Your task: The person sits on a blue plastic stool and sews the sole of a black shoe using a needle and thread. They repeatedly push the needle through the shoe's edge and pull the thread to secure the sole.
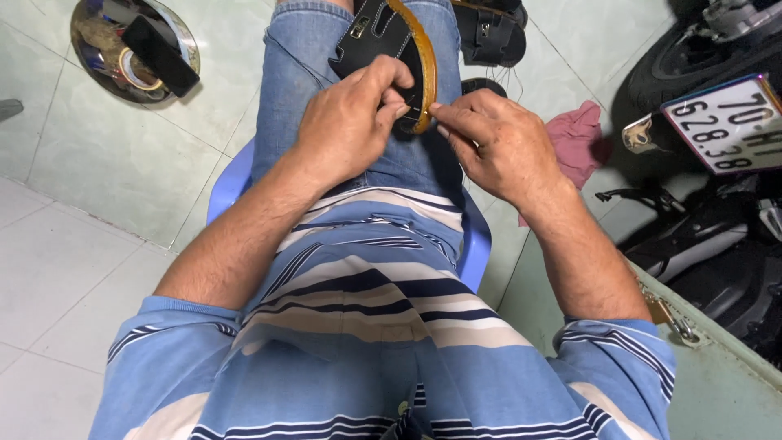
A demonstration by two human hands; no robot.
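A black leather sandal with a tan, amber-coloured sole edge (389,49) lies along the person's lap, on the blue jeans (301,73), its heel end toward the body. The left hand (346,122) covers the near end of the sandal, fingers curled tight and thumb pressed against the sole rim, gripping it firmly. The right hand (497,143) sits just beside it on the right, thumb and forefinger pinched together right at the sole's edge, touching the rim; whatever thin thing sits between those fingertips is too small to make out. The two hands nearly meet at the sandal's near end.

The person sits on a blue plastic chair (474,244) and wears a blue, cream and navy striped shirt (366,326). Beyond the knees, on the pale green tiled floor (122,163), lies a second black sandal (489,33). At the floor's upper left corner stands a round metal tray (85,61) holding a roll of tape and dark tools. A crumpled pink cloth (580,138) lies on the floor right of the right hand, and a parked motorbike (717,163) fills the right edge.
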